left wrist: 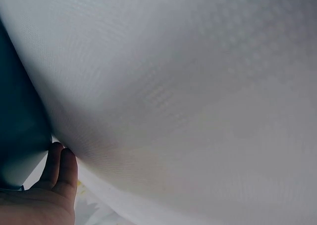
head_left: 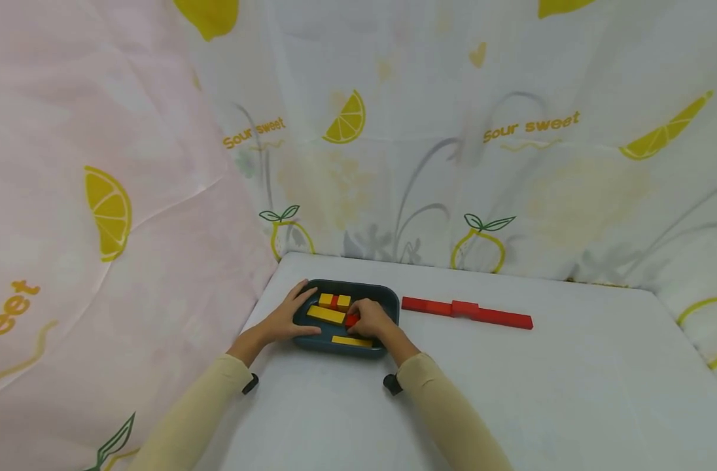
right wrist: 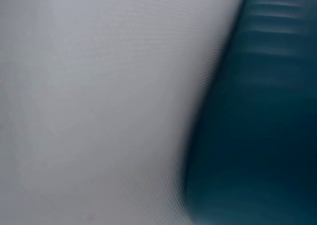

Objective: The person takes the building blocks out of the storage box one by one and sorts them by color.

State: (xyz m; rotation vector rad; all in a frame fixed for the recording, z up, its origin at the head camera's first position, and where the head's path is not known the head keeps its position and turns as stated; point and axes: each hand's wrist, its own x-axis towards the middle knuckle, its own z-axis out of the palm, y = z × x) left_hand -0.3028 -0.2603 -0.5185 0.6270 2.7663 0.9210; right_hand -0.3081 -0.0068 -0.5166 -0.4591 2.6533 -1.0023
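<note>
I have two hands, one left hand and one right hand, and two sleeves. There is one tray. In it I count two long yellow blocks, two small yellow bits and two red bits. One red line is on my one desk; I can't tell how many blocks make it.

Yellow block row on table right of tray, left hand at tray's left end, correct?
Colour's wrong: the head view shows the block row on the table right of the tray is red, not yellow. Left hand at tray's left end stands.
</note>
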